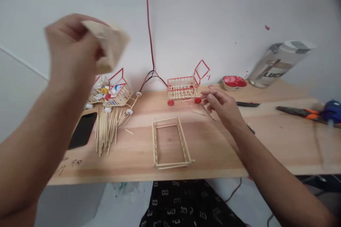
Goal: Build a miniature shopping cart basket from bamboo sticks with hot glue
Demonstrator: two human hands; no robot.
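Observation:
My left hand (76,42) is raised at the upper left, closed round a folded beige sheet (113,42) that is blurred by motion; it looks like paper. Over the table, my right hand (221,106) has its fingers loosely stretched towards a red wheel (197,100) of a small stick cart (182,88) with red-painted edges. Whether the fingertips touch the wheel cannot be told. In front lies an open rectangular frame of thin wooden sticks (184,140). Thin loose sticks (198,112) lie near my right hand.
Left are a pile of sticks (106,129), a black phone (83,131) and another stick cart (124,94) holding bottle caps. Right are a red-stained dish (234,82), a clear cylindrical container (279,64), a black blade-like tool (247,104) and pliers (295,111). A wall closes off the back.

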